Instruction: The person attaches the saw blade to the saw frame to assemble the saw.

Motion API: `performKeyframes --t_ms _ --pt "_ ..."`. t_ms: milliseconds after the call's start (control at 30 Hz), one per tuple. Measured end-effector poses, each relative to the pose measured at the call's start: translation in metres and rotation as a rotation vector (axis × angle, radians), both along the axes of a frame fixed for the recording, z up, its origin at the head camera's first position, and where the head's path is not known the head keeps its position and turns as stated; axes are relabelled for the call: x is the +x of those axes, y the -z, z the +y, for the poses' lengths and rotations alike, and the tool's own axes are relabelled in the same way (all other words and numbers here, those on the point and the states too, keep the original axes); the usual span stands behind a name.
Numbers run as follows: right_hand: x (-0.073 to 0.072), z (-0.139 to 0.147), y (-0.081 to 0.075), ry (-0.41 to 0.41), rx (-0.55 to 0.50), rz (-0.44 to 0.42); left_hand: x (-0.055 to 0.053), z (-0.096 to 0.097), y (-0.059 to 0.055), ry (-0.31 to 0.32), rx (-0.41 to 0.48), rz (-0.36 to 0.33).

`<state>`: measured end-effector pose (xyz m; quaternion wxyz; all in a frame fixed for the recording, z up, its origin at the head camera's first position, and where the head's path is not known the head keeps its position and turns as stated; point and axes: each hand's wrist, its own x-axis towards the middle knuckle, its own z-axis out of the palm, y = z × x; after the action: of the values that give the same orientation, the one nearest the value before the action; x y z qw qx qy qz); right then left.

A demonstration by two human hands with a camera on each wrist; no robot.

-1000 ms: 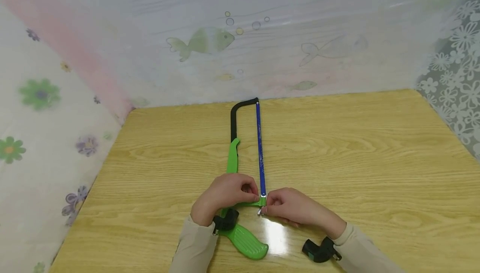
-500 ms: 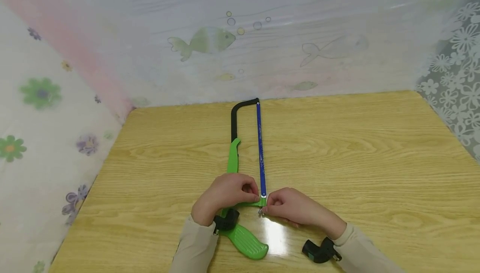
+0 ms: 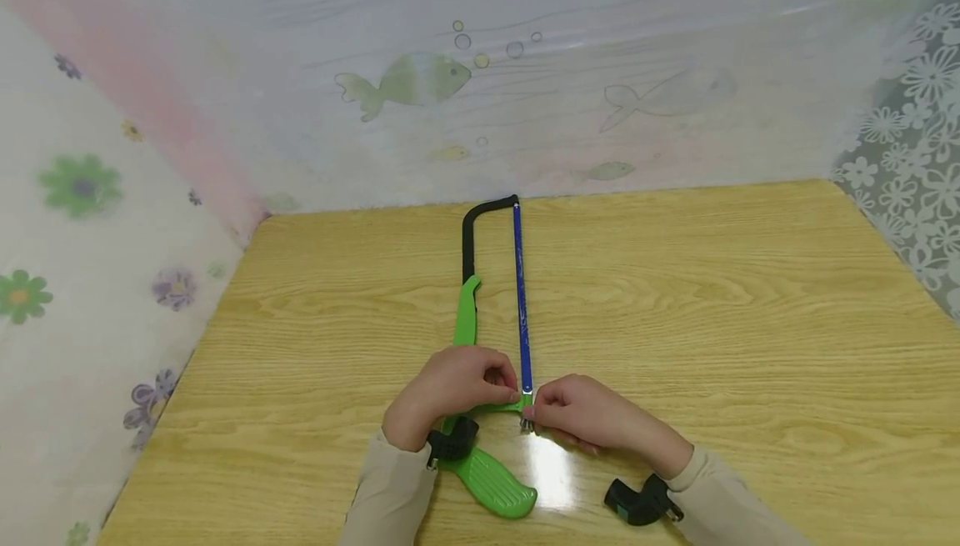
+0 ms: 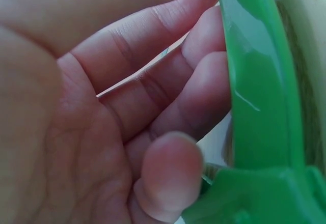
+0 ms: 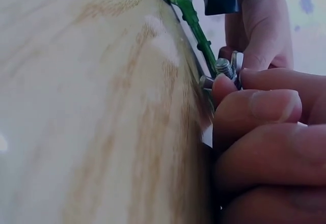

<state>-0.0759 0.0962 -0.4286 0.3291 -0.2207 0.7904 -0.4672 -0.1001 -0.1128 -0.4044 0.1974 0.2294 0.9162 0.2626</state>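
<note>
A hacksaw (image 3: 467, 313) lies flat on the table, with a black front frame, a green rear frame and a green handle (image 3: 498, 483). Its blue blade (image 3: 522, 296) runs along the right side, joined at both ends. My left hand (image 3: 467, 378) holds the green rear part near the blade's lower end; in the left wrist view several fingertips press the green frame (image 4: 260, 86). At that end my right hand (image 3: 588, 411) pinches a silver wing nut (image 5: 236, 62) on a threaded bolt (image 5: 222, 66). The right fingers partly hide the nut.
The wood-grain table (image 3: 712, 296) reaches back to a curtain (image 3: 540, 112) with fish drawings. A black wrist camera (image 3: 637, 503) sits by the right sleeve, another black camera (image 3: 453, 439) by the left wrist, above the saw.
The wing nut has turned between my right fingertips, its wings now lying differently. Those fingertips have shifted slightly. My left hand and the hacksaw have stayed in place.
</note>
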Motion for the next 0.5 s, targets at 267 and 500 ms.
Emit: performKeyframes --t_ms 267,500 --pt "0.0008 -0.0017 0.0001 0.018 0.036 0.035 -0.0009 0.0006 0.0 0.01 -0.006 0.023" --pt "0.0024 -0.0036 -0.0018 0.037 0.04 0.001 -0.0014 0.0007 0.0003 0.017 -0.013 0.03"
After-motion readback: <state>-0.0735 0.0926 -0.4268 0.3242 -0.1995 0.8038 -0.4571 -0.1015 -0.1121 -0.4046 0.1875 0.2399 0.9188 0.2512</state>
